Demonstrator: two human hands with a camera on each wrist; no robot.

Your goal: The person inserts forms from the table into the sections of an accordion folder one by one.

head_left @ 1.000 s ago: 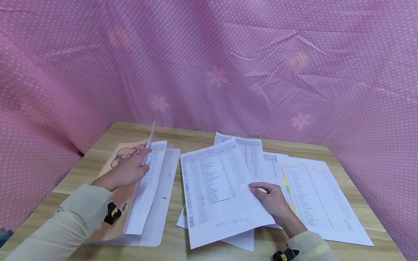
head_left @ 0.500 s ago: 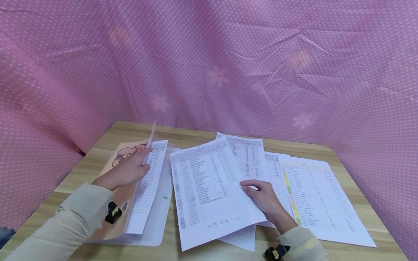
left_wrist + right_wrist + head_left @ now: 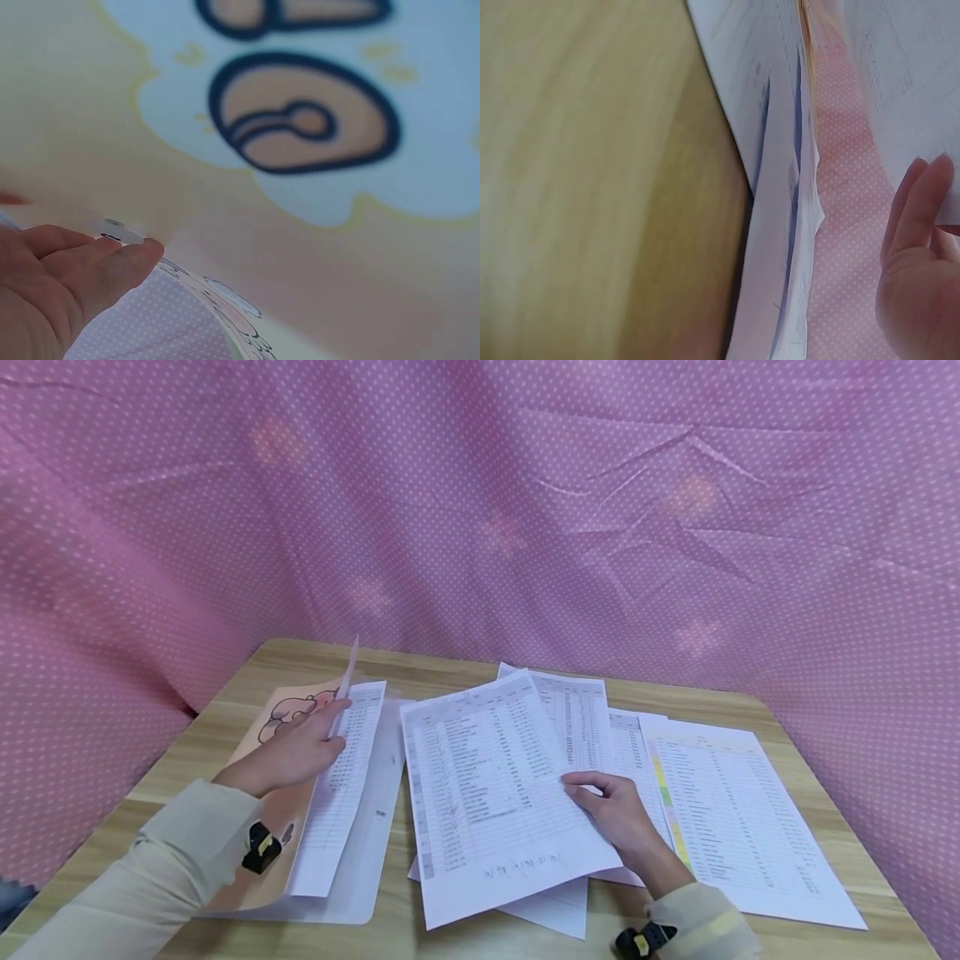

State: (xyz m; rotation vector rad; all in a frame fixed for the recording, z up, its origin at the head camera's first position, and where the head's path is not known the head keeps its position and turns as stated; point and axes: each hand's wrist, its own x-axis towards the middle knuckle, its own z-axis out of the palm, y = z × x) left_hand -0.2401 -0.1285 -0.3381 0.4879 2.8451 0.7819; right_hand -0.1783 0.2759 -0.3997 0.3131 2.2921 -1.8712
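Observation:
On the left of the head view, a tan folder [image 3: 251, 881] with a cartoon on its cover lies partly opened. My left hand [image 3: 288, 756] pinches the raised cover by its edge, which also shows in the left wrist view, where the hand [image 3: 82, 277] is at the lower left. Inside the folder lies a white printed sheet [image 3: 337, 814] over a pale, translucent back. My right hand [image 3: 626, 818] pinches the right edge of a loose printed sheet [image 3: 487, 777], tilted above other papers. In the right wrist view, thumb and fingers meet at that sheet [image 3: 907, 82].
Under and behind the held sheet lie more printed papers [image 3: 581, 722]. A sheet with yellow and green marks [image 3: 742, 818] rests at the right of the wooden table [image 3: 802, 760]. Pink dotted cloth [image 3: 480, 527] hangs around the table's back and sides.
My right hand carried the loose sheet left toward the folder, then slightly back right. The left hand and the folder cover stayed almost still.

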